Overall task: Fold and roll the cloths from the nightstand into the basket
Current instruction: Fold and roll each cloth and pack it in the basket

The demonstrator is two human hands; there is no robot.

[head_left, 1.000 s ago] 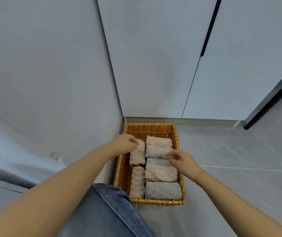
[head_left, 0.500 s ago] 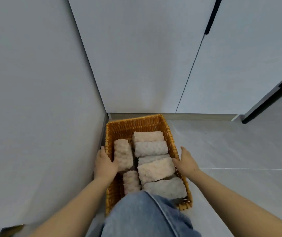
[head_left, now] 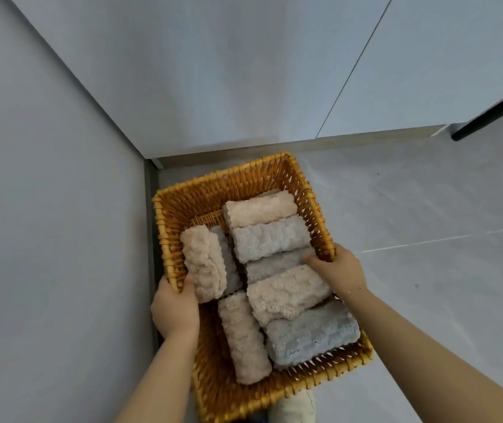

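A plain pale grey wall (head_left: pixel 45 209) fills the left side and meets flat white cabinet panels (head_left: pixel 213 71) at the far corner. A thin vertical seam (head_left: pixel 354 68) splits the panels, a beige plinth (head_left: pixel 305 145) runs beneath them, and glossy light grey floor tiles (head_left: pixel 427 193) spread right, crossed by a white grout line (head_left: pixel 442 239).

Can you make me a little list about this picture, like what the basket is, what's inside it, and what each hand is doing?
basket: orange woven basket, on the floor in a wall corner
inside: rolled fluffy cloths, some pinkish, some grey, lying side by side
left hand: left hand grips the basket's left rim
right hand: right hand grips the basket's right rim
floor: pale grey tiles
behind: light grey cabinet doors
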